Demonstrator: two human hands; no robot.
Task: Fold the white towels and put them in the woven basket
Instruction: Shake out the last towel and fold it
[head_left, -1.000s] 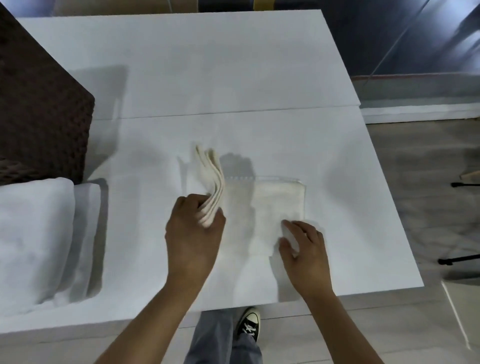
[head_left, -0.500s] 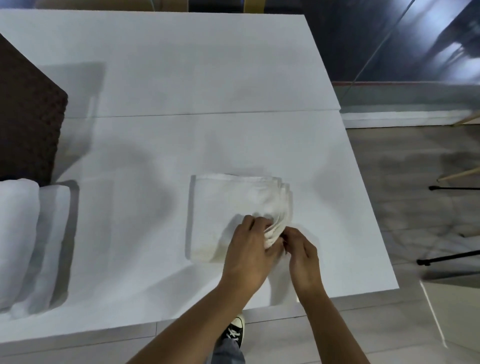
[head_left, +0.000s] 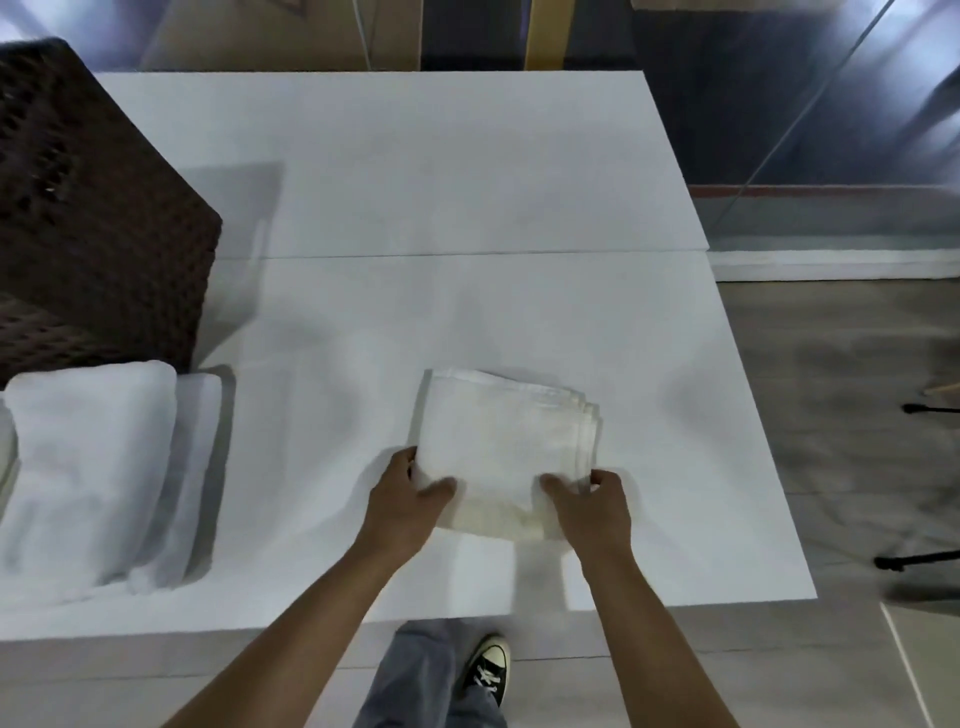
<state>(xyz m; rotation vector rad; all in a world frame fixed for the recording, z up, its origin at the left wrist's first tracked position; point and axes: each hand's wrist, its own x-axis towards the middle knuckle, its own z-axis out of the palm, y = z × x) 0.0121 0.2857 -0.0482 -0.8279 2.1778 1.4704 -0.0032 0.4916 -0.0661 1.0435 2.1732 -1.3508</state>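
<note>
A white towel (head_left: 506, 441), folded into a small layered square, lies on the white table (head_left: 415, 208) near its front edge. My left hand (head_left: 405, 496) grips the towel's near left corner, thumb on top and fingers at the edge. My right hand (head_left: 589, 506) grips the near right corner the same way. The dark brown woven basket (head_left: 98, 218) stands at the far left of the table. In front of the basket lies a pile of other white towels (head_left: 98, 467).
The table's right edge runs close to the folded towel, with grey floor beyond. Black stand legs (head_left: 919, 561) sit on the floor at right. My shoe (head_left: 488, 670) and trouser leg show below the table's front edge.
The left hand folded the raised left half of the towel over to the right. Both hands then moved apart to the near corners of the folded square.
</note>
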